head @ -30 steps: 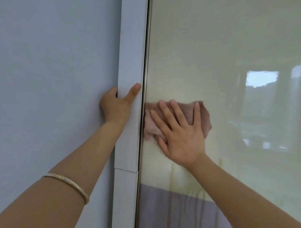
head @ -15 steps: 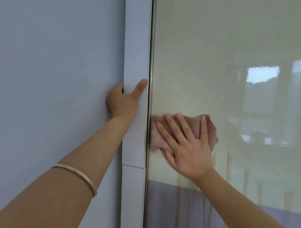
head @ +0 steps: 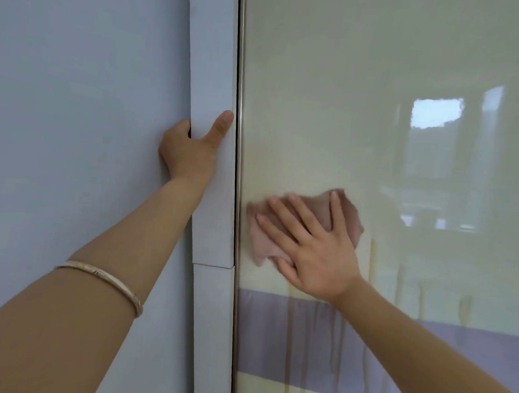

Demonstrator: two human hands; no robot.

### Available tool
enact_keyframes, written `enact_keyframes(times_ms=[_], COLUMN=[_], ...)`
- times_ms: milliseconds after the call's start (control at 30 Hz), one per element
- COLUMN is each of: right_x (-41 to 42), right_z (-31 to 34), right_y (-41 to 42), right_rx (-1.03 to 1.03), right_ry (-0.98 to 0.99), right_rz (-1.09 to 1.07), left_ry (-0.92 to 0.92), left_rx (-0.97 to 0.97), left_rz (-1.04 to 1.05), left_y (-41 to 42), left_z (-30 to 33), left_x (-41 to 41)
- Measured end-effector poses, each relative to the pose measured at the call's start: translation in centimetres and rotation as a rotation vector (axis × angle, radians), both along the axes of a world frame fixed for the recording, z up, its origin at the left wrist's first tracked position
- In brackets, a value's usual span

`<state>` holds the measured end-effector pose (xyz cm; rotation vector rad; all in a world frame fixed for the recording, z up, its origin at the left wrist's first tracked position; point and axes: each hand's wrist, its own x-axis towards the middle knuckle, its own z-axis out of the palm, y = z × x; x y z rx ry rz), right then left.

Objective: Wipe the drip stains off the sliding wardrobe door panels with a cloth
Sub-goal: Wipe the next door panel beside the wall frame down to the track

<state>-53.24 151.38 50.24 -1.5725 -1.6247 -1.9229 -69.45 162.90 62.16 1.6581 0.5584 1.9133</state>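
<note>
The right hand (head: 318, 248), fingers spread flat, presses the pink cloth (head: 334, 219) against the glossy cream door panel (head: 329, 110), just right of the metal door edge (head: 237, 195). Over the last second the cloth has slid down the panel toward the purple band (head: 265, 334), so the stroke is reaching the drip stains (head: 372, 259) beside and below it. The left hand (head: 189, 149) still grips the grey frame post (head: 213, 62) left of that edge, thumb on its face.

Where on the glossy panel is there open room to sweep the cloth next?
Open: above the cloth, up to the window reflection. Crowded: the strip between the right hand and metal door edge.
</note>
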Motion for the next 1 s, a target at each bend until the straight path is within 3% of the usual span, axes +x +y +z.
enact_keyframes(times_ms=[100, 267, 400, 633, 767, 900, 1000], right_x=[1.0, 1.4, 0.7, -0.9, -0.5, -0.4, -0.5], right_z=[2.4, 8.2, 3.8, -7.6, -5.3, -0.3, -2.9], right_y=[-0.8, -0.5, 0.3, 0.0, -0.4, 0.7, 1.2], right_rx=[-0.037, 0.249, 0.251, 0.044, 0.011, 0.195, 0.192], right_ry=[-0.07, 0.091, 0.12, 0.138, 0.092, 0.193, 0.2], right_rz=[0.009, -0.01, -0.016, -0.038, -0.015, 0.0, -0.053], left_ry=[0.006, -0.016, 0.026, 0.137, 0.107, 0.051, 0.048], left_rx=[-0.001, 0.005, 0.004, -0.093, -0.15, -0.137, -0.108], left_rz=[0.0, 0.02, -0.02, -0.215, -0.314, -0.321, -0.283], left_y=[-0.3, -0.1, 0.5, 0.3, 0.2, 0.1, 0.4], left_z=[0.1, -0.1, -1.9, -11.1, -12.6, -12.8, -13.1], left_x=[-0.1, 0.0, 0.1, -1.4, -1.4, -0.7, -0.5])
